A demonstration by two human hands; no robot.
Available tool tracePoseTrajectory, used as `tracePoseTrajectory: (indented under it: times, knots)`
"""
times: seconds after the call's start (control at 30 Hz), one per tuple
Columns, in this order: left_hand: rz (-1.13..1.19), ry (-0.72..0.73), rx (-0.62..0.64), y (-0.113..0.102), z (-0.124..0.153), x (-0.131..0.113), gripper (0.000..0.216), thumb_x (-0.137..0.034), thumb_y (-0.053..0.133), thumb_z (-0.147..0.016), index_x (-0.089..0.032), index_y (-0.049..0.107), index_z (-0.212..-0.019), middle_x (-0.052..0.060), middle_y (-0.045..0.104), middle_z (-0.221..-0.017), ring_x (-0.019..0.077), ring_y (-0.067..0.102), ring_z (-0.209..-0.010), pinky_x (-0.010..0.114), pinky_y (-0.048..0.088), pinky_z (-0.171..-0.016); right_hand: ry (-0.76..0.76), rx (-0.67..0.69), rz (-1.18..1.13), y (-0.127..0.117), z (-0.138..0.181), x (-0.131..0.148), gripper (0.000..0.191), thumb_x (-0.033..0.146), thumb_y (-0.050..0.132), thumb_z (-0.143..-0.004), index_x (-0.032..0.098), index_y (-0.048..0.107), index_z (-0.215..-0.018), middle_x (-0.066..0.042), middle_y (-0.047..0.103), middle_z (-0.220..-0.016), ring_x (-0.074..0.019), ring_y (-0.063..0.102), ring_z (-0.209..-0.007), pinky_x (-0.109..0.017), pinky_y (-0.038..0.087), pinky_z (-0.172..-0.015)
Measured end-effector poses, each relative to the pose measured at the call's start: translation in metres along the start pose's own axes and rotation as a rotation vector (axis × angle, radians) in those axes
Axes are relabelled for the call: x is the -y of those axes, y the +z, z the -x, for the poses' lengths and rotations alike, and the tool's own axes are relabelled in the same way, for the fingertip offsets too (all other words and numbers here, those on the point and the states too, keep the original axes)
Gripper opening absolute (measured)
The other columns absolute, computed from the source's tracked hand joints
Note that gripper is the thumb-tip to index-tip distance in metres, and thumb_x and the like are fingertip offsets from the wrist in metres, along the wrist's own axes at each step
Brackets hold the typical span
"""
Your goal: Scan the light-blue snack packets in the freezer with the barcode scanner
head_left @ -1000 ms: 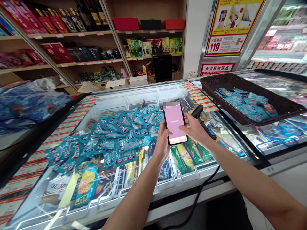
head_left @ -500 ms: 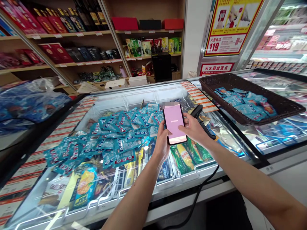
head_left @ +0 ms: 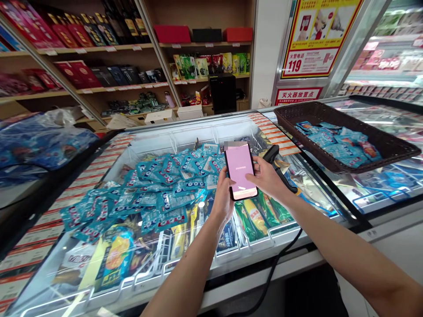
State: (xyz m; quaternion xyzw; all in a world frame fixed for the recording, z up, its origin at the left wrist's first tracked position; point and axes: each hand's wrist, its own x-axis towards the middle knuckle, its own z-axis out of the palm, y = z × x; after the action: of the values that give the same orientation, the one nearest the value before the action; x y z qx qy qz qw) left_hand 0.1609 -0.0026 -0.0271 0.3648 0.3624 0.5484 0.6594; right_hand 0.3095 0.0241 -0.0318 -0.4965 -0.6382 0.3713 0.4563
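My left hand [head_left: 223,200] is wrapped round the lower left edge of a smartphone [head_left: 240,172] with a pink lit screen, held above the freezer lid. My right hand [head_left: 269,178] steadies the phone's right edge, thumb on the screen, and the same hand has a black barcode scanner [head_left: 276,165] in its palm, its cable trailing down to the floor. Beneath and to the left lies a spread of several teal snack packets [head_left: 155,193] on the glass.
The glass-topped chest freezer [head_left: 172,132] holds ice creams below. A dark wicker basket [head_left: 390,147] with more teal packets sits on the neighbouring freezer at right. Blue bags [head_left: 39,143] pile at left. Shelves of boxed goods [head_left: 99,72] stand behind.
Almost nothing; the phone and both hands drifted a few pixels, otherwise the view holds steady.
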Motion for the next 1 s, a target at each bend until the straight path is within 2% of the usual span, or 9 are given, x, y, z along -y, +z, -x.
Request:
tracePoseTrajectory:
  times: [0.13, 0.27, 0.37, 0.47, 0.63, 0.73, 0.8, 0.9, 1.0]
  knots:
    - [-0.01, 0.003, 0.0, 0.0006, 0.0003, 0.0004, 0.06, -0.021, 0.052, -0.064, -0.028, 0.05, -0.123, 0.0, 0.065, -0.105, 0.0172, 0.06, -0.082, 0.028, 0.046, -0.066, 0.011, -0.026, 0.016, -0.0009, -0.0001, 0.0005, 0.048, 0.026, 0.063, -0.074, 0.021, 0.048, -0.119, -0.005, 0.072, -0.099, -0.0182, 0.067, -0.075, -0.033, 0.053, -0.072]
    - [-0.021, 0.002, -0.006, 0.0019, 0.0006, 0.0012, 0.061, -0.021, 0.052, -0.062, -0.027, 0.05, -0.123, 0.0, 0.065, -0.106, 0.0164, 0.06, -0.083, 0.027, 0.045, -0.069, 0.027, -0.097, 0.065, -0.0047, -0.0009, 0.0038, 0.028, 0.041, 0.054, -0.085, 0.02, 0.055, -0.104, -0.003, 0.068, -0.078, -0.0177, 0.063, -0.067, -0.03, 0.048, -0.064]
    - [-0.023, -0.001, -0.014, 0.002, 0.0003, 0.0026, 0.062, -0.021, 0.052, -0.062, -0.027, 0.051, -0.123, 0.0, 0.065, -0.108, 0.0163, 0.059, -0.087, 0.027, 0.045, -0.073, 0.0, -0.167, 0.075, -0.0069, -0.0017, 0.0046, 0.035, 0.052, 0.042, -0.091, 0.021, 0.058, -0.091, -0.003, 0.064, -0.073, -0.0191, 0.062, -0.071, -0.029, 0.046, -0.063]
    - [-0.018, -0.005, -0.013, 0.0014, 0.0004, 0.0036, 0.062, -0.021, 0.052, -0.063, -0.028, 0.05, -0.124, -0.001, 0.065, -0.107, 0.0161, 0.058, -0.087, 0.026, 0.044, -0.073, 0.004, -0.18, 0.052, -0.007, -0.002, 0.0043, 0.04, 0.057, 0.04, -0.091, 0.021, 0.059, -0.089, -0.002, 0.063, -0.071, -0.0192, 0.061, -0.071, -0.029, 0.045, -0.062]
    - [-0.026, -0.006, 0.002, 0.0007, 0.0006, 0.0032, 0.061, -0.02, 0.051, -0.064, -0.027, 0.05, -0.125, 0.0, 0.064, -0.104, 0.0164, 0.058, -0.081, 0.027, 0.044, -0.068, 0.06, -0.095, 0.02, -0.0052, 0.0001, 0.0078, 0.032, 0.049, 0.054, -0.085, 0.02, 0.056, -0.1, -0.003, 0.068, -0.076, -0.0175, 0.062, -0.064, -0.029, 0.046, -0.059]
    - [-0.041, 0.008, -0.005, 0.0008, 0.0005, 0.0029, 0.062, -0.02, 0.051, -0.064, -0.028, 0.049, -0.125, 0.0, 0.064, -0.103, 0.0162, 0.057, -0.081, 0.027, 0.044, -0.067, 0.081, -0.073, 0.016, -0.0044, 0.0013, 0.0093, 0.042, 0.037, 0.068, -0.074, 0.021, 0.052, -0.11, -0.005, 0.072, -0.09, -0.0166, 0.063, -0.064, -0.03, 0.049, -0.062]
    - [-0.048, 0.01, 0.001, 0.0011, 0.0007, 0.003, 0.062, -0.02, 0.051, -0.064, -0.028, 0.049, -0.126, 0.0, 0.064, -0.104, 0.0166, 0.057, -0.083, 0.027, 0.044, -0.068, 0.085, -0.083, 0.045, -0.0049, 0.0012, 0.0092, 0.044, 0.035, 0.07, -0.071, 0.022, 0.052, -0.109, -0.005, 0.072, -0.09, -0.0164, 0.062, -0.063, -0.03, 0.049, -0.063]
    - [-0.062, 0.004, 0.009, 0.002, 0.0014, 0.0035, 0.06, -0.02, 0.051, -0.064, -0.028, 0.05, -0.124, 0.0, 0.064, -0.106, 0.0165, 0.057, -0.083, 0.026, 0.044, -0.068, 0.075, -0.131, 0.064, -0.0069, 0.0002, 0.0084, 0.029, 0.047, 0.056, -0.084, 0.021, 0.056, -0.097, -0.004, 0.069, -0.078, -0.0183, 0.062, -0.065, -0.03, 0.047, -0.061]
    - [-0.085, 0.0, 0.007, 0.003, 0.0018, 0.0038, 0.06, -0.019, 0.051, -0.063, -0.027, 0.051, -0.123, 0.0, 0.064, -0.109, 0.0162, 0.057, -0.082, 0.027, 0.043, -0.069, 0.057, -0.196, 0.06, -0.0083, -0.0001, 0.0082, 0.042, 0.058, 0.037, -0.091, 0.022, 0.057, -0.085, -0.003, 0.064, -0.07, -0.0199, 0.061, -0.069, -0.029, 0.045, -0.06]
